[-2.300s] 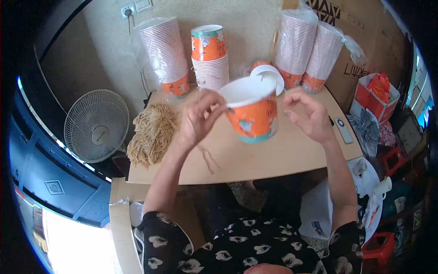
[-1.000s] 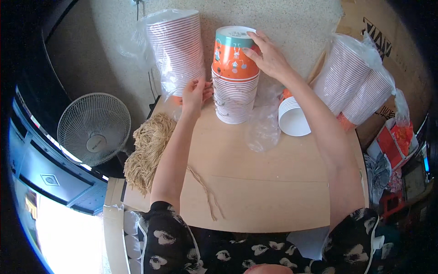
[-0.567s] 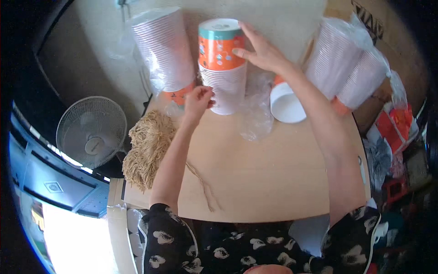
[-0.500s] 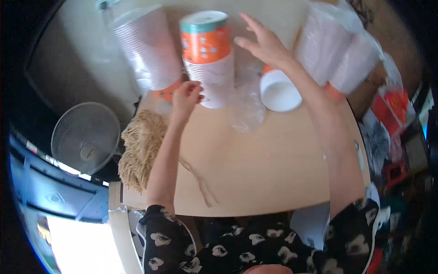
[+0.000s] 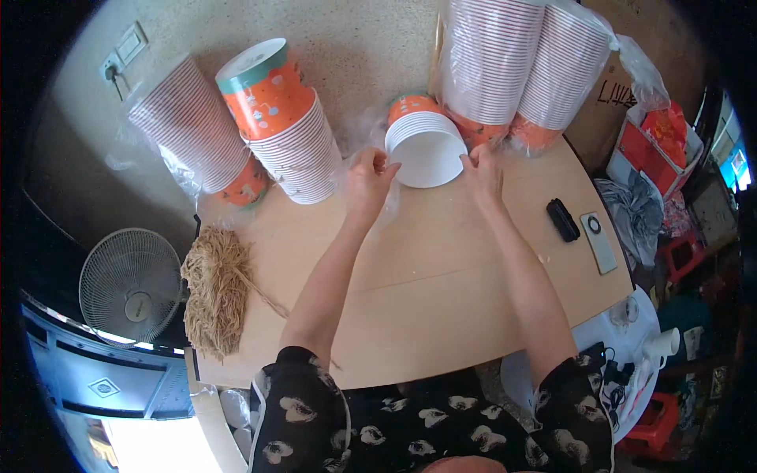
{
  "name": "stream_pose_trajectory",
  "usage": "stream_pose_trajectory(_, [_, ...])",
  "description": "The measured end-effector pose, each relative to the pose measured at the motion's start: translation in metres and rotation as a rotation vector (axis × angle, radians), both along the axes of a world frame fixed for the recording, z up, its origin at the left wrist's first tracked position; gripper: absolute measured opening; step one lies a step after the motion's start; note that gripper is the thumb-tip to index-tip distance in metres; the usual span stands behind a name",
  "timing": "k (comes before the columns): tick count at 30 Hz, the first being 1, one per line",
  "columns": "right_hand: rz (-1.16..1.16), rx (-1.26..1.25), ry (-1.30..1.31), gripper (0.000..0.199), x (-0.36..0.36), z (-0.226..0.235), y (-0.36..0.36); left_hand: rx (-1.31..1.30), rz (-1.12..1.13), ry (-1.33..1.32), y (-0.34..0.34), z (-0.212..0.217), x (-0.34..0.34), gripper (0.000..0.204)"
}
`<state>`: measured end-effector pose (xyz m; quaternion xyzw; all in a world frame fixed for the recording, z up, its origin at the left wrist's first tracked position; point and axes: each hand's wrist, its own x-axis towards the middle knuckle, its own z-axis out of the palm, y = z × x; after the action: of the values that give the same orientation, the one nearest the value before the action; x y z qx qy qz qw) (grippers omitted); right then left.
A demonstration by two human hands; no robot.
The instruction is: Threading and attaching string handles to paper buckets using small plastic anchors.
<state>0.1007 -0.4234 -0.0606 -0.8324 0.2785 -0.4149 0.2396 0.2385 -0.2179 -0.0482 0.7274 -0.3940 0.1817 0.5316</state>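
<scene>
A short nested stack of paper tubs (image 5: 428, 158) lies tilted at the back middle of the table, its white mouth facing me. Orange printed sides and a bit of green show behind the rims. My left hand (image 5: 368, 185) has curled fingers and pinches at the left side of the front rim. On the opposite side, my right hand (image 5: 483, 173) grips the rim between thumb and fingers. Left of these stands a tall upside-down stack of tubs (image 5: 293, 146), topped by one with an orange wall and green band. Crumpled clear plastic (image 5: 359, 135) lies behind my left hand.
Plastic-wrapped tub stacks stand at the back left (image 5: 189, 126) and back right (image 5: 493, 59). Tan raffia-like strands (image 5: 217, 292) lie along the left table edge, near a fan (image 5: 130, 288). A black case (image 5: 563, 220) and a phone (image 5: 598, 243) rest at the right.
My right hand has come down from the air to the rim of the short stack. My left hand has left the tall stack and moved right to the same rim. The view has shifted.
</scene>
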Motion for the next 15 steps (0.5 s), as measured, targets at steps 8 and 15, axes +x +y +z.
stream_pose_trajectory(8, [0.08, 0.051, -0.172, 0.022, 0.009, -0.013, -0.015, 0.049, 0.159, 0.017, -0.028, -0.002, -0.003, 0.02])
stream_pose_trajectory(15, [0.135, 0.11, -0.088, 0.022, 0.001, -0.013, -0.014, 0.08, 0.249, -0.04, -0.031, -0.004, -0.025, 0.013])
